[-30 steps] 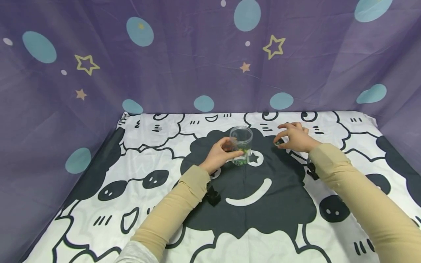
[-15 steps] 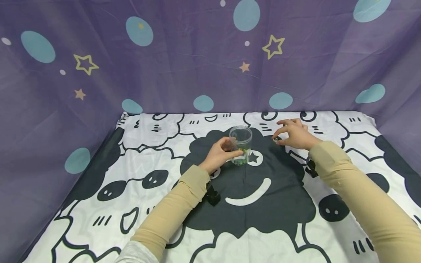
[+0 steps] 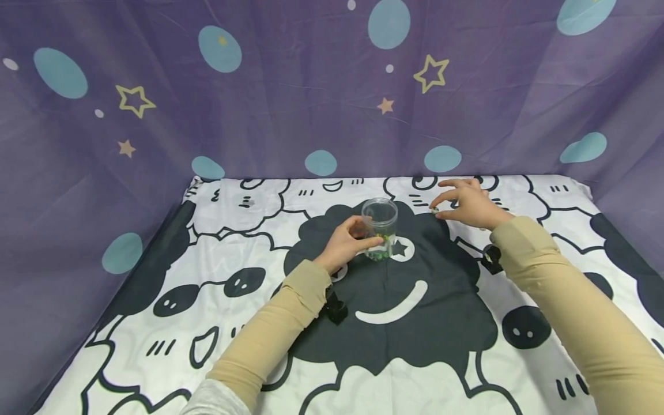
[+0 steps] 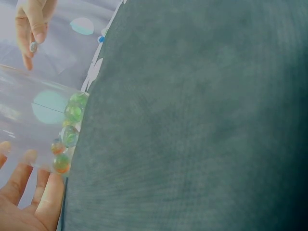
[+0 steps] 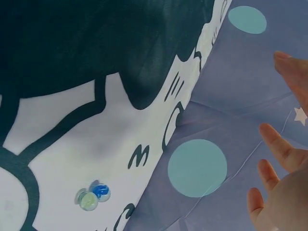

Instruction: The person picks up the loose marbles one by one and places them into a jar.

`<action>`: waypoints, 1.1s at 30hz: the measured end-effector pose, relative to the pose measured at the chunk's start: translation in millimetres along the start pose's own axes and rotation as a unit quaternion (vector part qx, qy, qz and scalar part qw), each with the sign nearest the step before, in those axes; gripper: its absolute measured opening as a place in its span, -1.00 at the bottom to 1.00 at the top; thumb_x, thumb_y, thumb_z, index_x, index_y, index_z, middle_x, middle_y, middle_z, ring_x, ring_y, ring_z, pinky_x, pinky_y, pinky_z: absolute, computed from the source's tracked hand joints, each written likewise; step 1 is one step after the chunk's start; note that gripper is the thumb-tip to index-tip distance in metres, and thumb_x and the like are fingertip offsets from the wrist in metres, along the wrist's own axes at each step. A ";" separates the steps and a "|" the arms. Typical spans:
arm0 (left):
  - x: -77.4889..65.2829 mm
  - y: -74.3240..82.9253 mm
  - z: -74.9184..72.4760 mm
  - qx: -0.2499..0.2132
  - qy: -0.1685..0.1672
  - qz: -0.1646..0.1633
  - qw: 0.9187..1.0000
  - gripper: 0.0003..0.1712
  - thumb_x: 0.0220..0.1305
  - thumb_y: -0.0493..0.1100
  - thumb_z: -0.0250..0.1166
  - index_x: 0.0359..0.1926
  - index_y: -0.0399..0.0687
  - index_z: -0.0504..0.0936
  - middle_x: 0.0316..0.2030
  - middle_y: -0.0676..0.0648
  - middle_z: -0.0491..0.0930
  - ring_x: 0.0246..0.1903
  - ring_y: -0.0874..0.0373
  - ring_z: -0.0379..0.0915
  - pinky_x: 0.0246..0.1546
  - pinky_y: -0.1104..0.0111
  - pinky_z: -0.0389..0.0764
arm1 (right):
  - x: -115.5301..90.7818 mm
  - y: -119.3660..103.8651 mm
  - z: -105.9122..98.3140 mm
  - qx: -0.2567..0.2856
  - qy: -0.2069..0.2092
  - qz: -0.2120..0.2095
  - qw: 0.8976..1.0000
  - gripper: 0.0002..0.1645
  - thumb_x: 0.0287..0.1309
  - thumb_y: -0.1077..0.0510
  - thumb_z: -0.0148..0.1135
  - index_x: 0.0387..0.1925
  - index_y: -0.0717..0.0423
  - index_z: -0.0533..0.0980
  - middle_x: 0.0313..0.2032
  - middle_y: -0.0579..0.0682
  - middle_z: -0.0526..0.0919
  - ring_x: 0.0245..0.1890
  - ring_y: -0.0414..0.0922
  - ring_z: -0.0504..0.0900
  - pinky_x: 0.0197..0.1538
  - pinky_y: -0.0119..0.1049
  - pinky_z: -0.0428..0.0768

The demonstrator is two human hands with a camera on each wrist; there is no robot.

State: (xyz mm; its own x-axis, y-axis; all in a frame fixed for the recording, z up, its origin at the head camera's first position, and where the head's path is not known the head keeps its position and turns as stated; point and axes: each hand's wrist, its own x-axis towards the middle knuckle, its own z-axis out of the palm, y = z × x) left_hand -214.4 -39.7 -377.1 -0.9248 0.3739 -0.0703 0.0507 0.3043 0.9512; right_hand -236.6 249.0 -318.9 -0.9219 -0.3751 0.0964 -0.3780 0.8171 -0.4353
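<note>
My left hand (image 3: 342, 245) grips a clear plastic jar (image 3: 380, 213) around its side, thumb across the front. The jar stands upright without a lid. Green and orange-tinged marbles (image 4: 73, 113) lie at its bottom. To the right of the jar, my right hand (image 3: 469, 204) pinches a small clear marble (image 3: 434, 211) between thumb and finger, above the cloth. That marble (image 4: 33, 46) also shows at the fingertips in the left wrist view. In the right wrist view the right hand's fingers (image 5: 276, 144) show at the edge, and the held marble cannot be seen.
A blue marble (image 5: 100, 191) and a pale green marble (image 5: 88, 200) lie close together on the white part of the cartoon-sheep cloth (image 3: 394, 346). A purple curtain (image 3: 290, 104) with dots and stars hangs behind the table.
My right hand has moved up in the head view, away from me, with the marble pinched in its fingertips. My left hand and the jar have stayed in place.
</note>
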 end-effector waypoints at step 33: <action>-14.2 21.9 -0.1 -0.001 0.000 -0.008 1.000 -0.41 0.17 -0.13 0.37 0.20 -0.10 0.40 0.14 -0.18 0.42 0.23 -0.09 0.31 0.22 0.16 0.45 | 13.1 -60.6 -8.3 0.031 0.020 -0.086 0.996 -0.75 0.10 0.20 0.34 -0.14 0.11 0.66 0.31 0.24 0.25 0.21 0.31 0.06 0.10 0.33 0.08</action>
State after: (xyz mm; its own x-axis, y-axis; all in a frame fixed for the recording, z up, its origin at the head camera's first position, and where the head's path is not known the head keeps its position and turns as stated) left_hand -200.3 -38.4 -355.2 -0.9255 0.3692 -0.0849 0.0358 0.3084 0.9506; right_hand -226.5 198.2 -283.8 -0.8468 -0.4886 0.2105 -0.5264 0.7124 -0.4641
